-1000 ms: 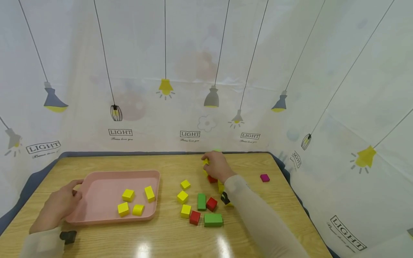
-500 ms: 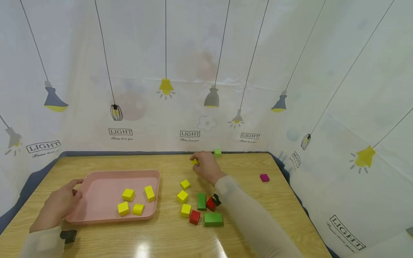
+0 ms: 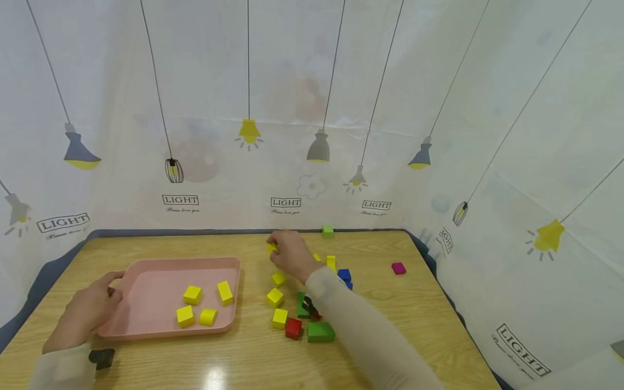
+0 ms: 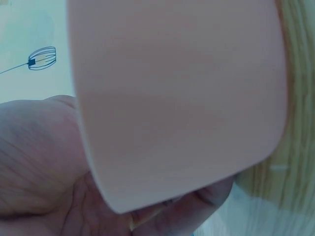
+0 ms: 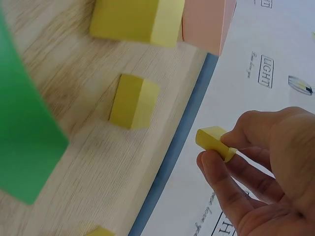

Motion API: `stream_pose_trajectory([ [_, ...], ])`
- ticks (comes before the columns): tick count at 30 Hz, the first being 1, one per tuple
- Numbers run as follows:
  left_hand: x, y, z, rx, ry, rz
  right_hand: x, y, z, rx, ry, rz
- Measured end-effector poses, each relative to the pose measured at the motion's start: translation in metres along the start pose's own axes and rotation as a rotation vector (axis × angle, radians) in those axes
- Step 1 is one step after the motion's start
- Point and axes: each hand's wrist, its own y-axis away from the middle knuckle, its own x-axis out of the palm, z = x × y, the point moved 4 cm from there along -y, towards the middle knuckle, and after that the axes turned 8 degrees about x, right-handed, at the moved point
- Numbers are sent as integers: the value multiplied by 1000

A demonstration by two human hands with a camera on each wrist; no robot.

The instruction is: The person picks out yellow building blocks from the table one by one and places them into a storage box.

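My left hand [image 3: 88, 307] holds the left end of a pink tray [image 3: 151, 298]. In the left wrist view its fingers curl against the outside of the tray's wall. Several yellow blocks [image 3: 192, 295] lie in the right half of the tray. My right hand [image 3: 294, 255] pinches a small yellow block [image 5: 211, 138] between thumb and fingertips, above the far part of the table right of the tray. Just nearer than that hand, yellow blocks [image 3: 275, 297] lie in a loose row on the wood.
Under the right forearm are a red block [image 3: 293, 329] and green blocks [image 3: 320, 332]. Beyond it lie blue blocks [image 3: 344, 275] and more yellow ones [image 3: 331, 262]. A light green block [image 3: 327, 232] is at the far edge, a magenta block [image 3: 398, 268] far right.
My right hand has moved left from the block pile with the yellow block in its fingers, uncovering the light green, blue and yellow blocks. The left hand and tray stay put.
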Motion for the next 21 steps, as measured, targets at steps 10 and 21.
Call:
stream_pose_trajectory([
  [10, 0, 0, 0, -6, -12, 6, 14, -3, 33, 20, 6, 49],
  [21, 1, -2, 1, -8, 0, 7, 33, -3, 67, -39, 1, 99],
])
